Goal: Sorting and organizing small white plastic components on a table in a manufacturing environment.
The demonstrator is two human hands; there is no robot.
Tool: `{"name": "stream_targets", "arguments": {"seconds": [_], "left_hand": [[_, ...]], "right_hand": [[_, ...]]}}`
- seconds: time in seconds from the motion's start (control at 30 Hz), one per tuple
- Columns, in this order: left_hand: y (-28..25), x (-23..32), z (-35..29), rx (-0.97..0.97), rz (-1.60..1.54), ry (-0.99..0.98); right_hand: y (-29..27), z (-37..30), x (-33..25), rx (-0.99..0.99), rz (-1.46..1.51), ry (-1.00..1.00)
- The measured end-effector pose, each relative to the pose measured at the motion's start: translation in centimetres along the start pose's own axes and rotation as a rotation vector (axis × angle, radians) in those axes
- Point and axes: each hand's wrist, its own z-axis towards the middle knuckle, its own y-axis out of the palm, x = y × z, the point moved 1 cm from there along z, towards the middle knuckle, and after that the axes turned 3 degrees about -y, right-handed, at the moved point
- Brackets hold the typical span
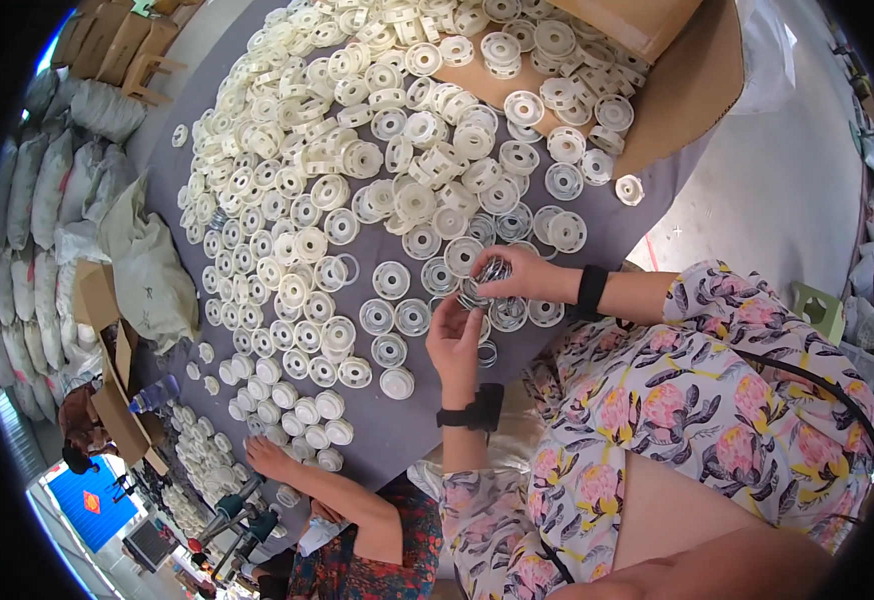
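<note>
My right hand (pixel 522 276) is closed round a small bunch of thin metal rings (pixel 494 269) above the near edge of the wheel-like parts. Just below it, my left hand (pixel 455 338) has its fingers bent and drawn together by the metal; what lies between its fingertips is too small to make out. Round white plastic parts (pixel 391 280) with a central hole lie beside my hands, several with metal rings set in them. A loose ring-shaped piece (pixel 487 354) rests on the grey cloth close to my left hand.
A large heap of white plastic parts (pixel 287 140) covers the grey-covered table (pixel 397 430). An open cardboard box (pixel 682 100) stands at the far right. At the lower left, a co-worker's hand (pixel 272 457) reaches toward capped white parts (pixel 307 410). Stuffed sacks (pixel 37 190) are stacked beyond.
</note>
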Motion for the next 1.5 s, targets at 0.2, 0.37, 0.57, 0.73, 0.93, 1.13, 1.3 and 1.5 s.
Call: {"name": "stream_targets", "arguments": {"seconds": [0.2, 0.37, 0.57, 0.73, 0.93, 1.13, 1.3, 1.5], "left_hand": [[-0.5, 0.2, -1.2, 0.149, -0.123, -0.035], [0.2, 1.3, -1.3, 0.100, -0.135, 0.014], [0.4, 1.6, -1.7, 0.042, 0.021, 0.103], [0.1, 1.9, -1.8, 0.068, -0.104, -0.037], [0.7, 1.8, -1.6, 0.109, -0.366, -0.087], [-0.4, 1.1, -2.0, 0.119, 0.244, 0.294], [0.1, 1.7, -2.0, 0.137, -0.097, -0.040], [0.2, 0.6, -1.9, -0.068, -0.728, -0.361]], "right_hand": [[0.3, -0.2, -1.8, -0.048, 0.030, 0.000], [-0.2, -0.4, -1.7, -0.193, 0.295, 0.180], [-0.3, -0.3, -0.9, -0.181, -0.088, -0.072], [-0.1, -0.7, -1.7, -0.149, -0.199, -0.228], [0.2, -0.9, -2.6, -0.126, -0.166, -0.131], [0.6, -1.2, -2.4, -0.137, 0.026, 0.083], [0.3, -1.7, -2.1, -0.075, -0.167, -0.170], [-0.4, -1.4, -4.0, -0.111, -0.356, -0.521]]}}
